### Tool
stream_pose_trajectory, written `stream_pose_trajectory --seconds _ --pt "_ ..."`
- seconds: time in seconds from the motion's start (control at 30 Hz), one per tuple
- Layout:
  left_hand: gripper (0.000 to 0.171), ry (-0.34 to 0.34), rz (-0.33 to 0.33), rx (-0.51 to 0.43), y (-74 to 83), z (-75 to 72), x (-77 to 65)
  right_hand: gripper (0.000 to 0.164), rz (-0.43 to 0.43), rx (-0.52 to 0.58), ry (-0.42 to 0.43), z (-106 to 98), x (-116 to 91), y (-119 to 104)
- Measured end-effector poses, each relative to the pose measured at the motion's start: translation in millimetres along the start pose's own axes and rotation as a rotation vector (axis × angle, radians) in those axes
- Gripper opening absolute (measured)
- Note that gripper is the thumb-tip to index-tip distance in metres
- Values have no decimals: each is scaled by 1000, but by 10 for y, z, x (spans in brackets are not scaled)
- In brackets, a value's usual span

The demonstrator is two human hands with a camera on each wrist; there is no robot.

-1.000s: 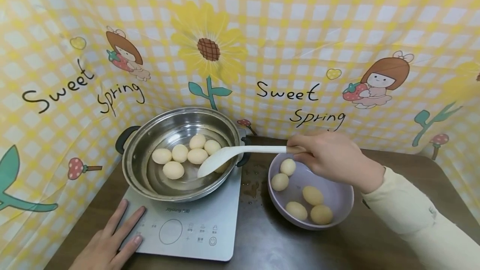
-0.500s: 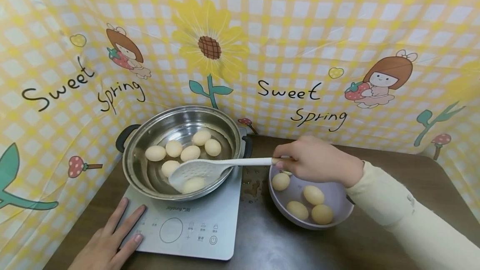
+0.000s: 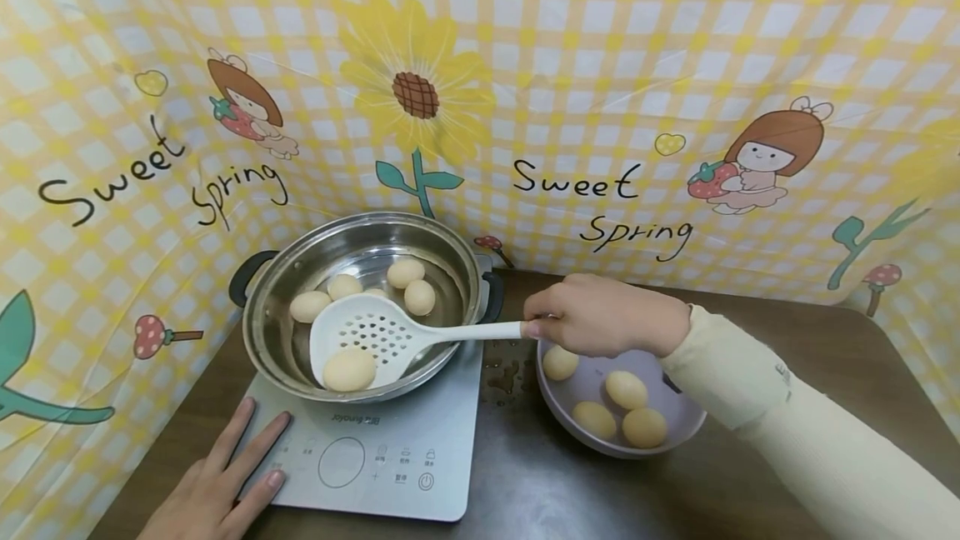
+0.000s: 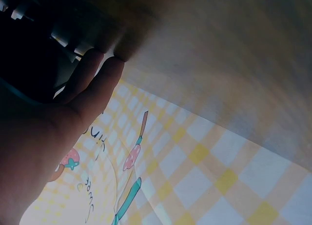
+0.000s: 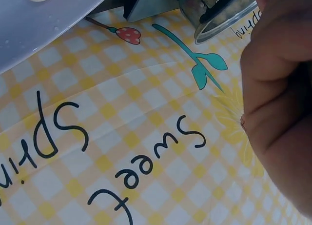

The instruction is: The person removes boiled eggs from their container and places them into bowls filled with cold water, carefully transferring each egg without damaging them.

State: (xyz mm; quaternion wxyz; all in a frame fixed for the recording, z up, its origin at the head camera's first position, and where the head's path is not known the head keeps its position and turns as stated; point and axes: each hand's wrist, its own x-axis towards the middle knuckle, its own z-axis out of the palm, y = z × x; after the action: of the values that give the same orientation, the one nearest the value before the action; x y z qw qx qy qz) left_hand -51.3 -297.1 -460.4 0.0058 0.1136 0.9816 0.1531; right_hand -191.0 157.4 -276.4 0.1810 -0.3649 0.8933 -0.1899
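In the head view my right hand [image 3: 600, 315] grips the handle end of a white slotted spoon [image 3: 408, 336], above the lavender bowl's far rim. The spoon's perforated head is inside the steel pot [image 3: 258, 344], with one egg [image 3: 348, 370] on its near side. Several other eggs [image 3: 309, 307] lie in the water, one partly hidden behind the spoon. My left hand [image 3: 213, 477] rests with extended fingers on the left edge of the white induction cooker [image 3: 405, 494] under the pot. The right wrist view shows my curled right hand [image 5: 278, 103]; the spoon is not clearly visible there.
The lavender bowl [image 3: 551, 411] right of the cooker holds several eggs [image 3: 626, 390], partly covered by my right hand. Water drops [image 3: 502, 377] spot the brown table [image 3: 540, 498] between them. A yellow checked cloth [image 3: 585, 65] stands close behind and to the left.
My right hand has moved left and slightly down with the slotted spoon. The spoon's head has turned face-up and now carries an egg. The left hand stays still.
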Motion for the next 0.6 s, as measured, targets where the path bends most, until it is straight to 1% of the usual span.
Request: stream_pose_trajectory --seconds 0.13,0.23,0.4,0.6 --pt "62 1 0 0 -10 9 1 23 108 162 -96 -25 6 -20" --pt "62 4 5 -2 -11 8 2 23 145 237 -143 -35 1 -23" --pt "62 8 5 -3 3 -1 -5 25 154 325 -185 -50 -23 -16" --pt "62 10 1 -8 -1 -3 -9 28 143 359 -181 -106 -125 16"
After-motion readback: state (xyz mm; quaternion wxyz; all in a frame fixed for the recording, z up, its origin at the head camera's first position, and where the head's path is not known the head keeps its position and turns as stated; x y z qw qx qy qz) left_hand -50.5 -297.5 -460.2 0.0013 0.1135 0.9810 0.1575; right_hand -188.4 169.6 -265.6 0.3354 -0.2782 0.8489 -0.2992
